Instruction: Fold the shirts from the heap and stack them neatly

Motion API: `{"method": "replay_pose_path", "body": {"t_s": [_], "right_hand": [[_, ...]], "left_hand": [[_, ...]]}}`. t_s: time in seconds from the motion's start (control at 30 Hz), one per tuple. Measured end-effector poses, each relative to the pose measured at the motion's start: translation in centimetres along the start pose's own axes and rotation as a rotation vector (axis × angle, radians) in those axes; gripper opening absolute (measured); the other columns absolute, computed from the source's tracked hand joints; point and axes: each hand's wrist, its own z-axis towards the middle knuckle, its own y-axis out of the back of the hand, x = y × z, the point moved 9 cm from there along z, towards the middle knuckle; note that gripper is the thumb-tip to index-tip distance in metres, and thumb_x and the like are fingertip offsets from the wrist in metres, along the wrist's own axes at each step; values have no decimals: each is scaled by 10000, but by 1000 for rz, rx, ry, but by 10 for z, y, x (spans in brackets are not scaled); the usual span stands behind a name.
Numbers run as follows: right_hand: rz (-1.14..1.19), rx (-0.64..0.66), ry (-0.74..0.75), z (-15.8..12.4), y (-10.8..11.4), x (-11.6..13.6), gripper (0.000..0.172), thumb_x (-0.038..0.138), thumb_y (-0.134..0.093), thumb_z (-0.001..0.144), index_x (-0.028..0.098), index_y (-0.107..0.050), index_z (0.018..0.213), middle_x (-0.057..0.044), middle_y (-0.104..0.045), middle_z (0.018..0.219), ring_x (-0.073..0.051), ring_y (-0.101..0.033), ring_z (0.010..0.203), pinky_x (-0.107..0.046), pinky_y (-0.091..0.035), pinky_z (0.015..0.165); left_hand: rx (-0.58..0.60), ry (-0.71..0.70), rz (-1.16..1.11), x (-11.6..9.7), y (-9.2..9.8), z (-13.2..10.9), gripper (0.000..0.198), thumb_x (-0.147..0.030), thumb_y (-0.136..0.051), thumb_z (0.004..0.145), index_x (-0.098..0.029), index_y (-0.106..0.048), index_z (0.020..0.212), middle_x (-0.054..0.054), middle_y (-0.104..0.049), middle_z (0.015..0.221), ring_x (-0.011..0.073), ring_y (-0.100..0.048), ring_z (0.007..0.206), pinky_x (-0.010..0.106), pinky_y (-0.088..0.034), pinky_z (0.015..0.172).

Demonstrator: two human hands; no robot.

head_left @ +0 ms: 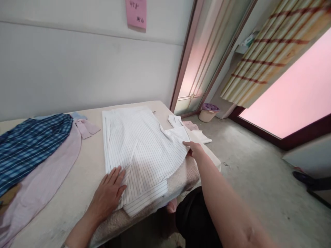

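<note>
A white shirt with thin dark stripes [144,148] lies spread over the cloth-covered table [77,186], with part of it hanging past the front edge. My left hand [111,189] rests flat on the shirt's near left side, fingers stretched out. At the shirt's right side, my right hand [192,148] pinches the fabric edge between thumb and fingers. A fold runs up the shirt from near my left hand, and its right part is bunched near my right hand.
On the table's left lie a blue plaid garment [38,134] and a pale pink garment [59,172]. Light-coloured cloths [204,136] show beyond the right edge. A bin with a purple liner [208,113] stands on the floor by the sliding door. A pink note [136,13] hangs on the wall.
</note>
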Motion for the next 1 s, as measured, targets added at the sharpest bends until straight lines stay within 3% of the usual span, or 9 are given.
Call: {"method": "replay_pose_path", "body": {"t_s": [0.13,0.23,0.3,0.4,0.5,0.6,0.7,0.87,1.0], "right_hand": [[172,94,-24,-3,-14,8,143,213,-672,812,119,-615,902,-61,-647,704,-188,-662,685,-277,-543,602],[250,132,-11,-8,-20,12,102,201,-643,789,138,-598,856,-31,-612,685,-169,-611,635,-260,-489,561],[281,159,20,-13,-27,19,127,196,-673,731,152,-597,824,-5,-587,671,-158,-570,622,-246,-431,543],[191,193,214,-27,-34,49,138,177,-692,660,181,-563,709,22,-534,635,-144,-512,633,-234,-344,554],[-63,138,503,-50,-32,87,151,198,-614,724,209,-482,653,17,-505,632,-143,-463,635,-248,-286,570],[-130,160,542,-68,-34,96,158,207,-531,792,227,-423,679,12,-522,656,-145,-446,613,-254,-274,557],[-102,219,596,-84,-42,95,120,203,-484,842,235,-426,742,9,-544,683,-152,-466,619,-251,-288,550],[-160,265,830,-106,-64,89,66,170,-465,839,222,-429,822,-16,-590,765,-146,-528,637,-247,-324,558],[-282,334,1009,-125,-92,86,180,109,-474,765,220,-443,904,-14,-617,805,-145,-572,630,-259,-297,515]], "left_hand": [[10,-6,-21,9,-2,-10,501,-424,-427,1008,-186,-519,1439,117,-440,1555,306,-388,1437,505,-294,1182],[-96,39,-114,23,22,-5,442,-439,-434,1006,-179,-594,1326,129,-577,1426,275,-513,1330,443,-330,1164],[-144,136,-210,34,40,18,408,-456,-419,1008,-186,-628,1233,121,-660,1293,253,-604,1195,387,-434,1054],[-82,204,-355,28,50,99,383,-500,-436,987,-200,-666,1046,68,-726,1028,215,-668,929,320,-496,821],[-85,237,-431,9,49,216,369,-485,-470,947,-174,-655,876,56,-712,849,200,-654,815,311,-469,780],[-42,389,-459,-4,27,329,441,-548,-507,914,-130,-643,949,134,-713,996,250,-653,962,340,-453,846],[-20,502,-473,-11,-3,409,596,-634,-611,827,-103,-602,1098,216,-661,1188,333,-636,1093,376,-464,862],[-28,672,-475,13,-52,472,548,-220,-889,509,-142,-631,986,255,-645,1203,450,-590,1183,443,-484,879],[-117,699,-657,50,-63,491,277,-192,-828,684,-132,-646,884,151,-694,972,329,-668,1019,381,-522,792]]}}
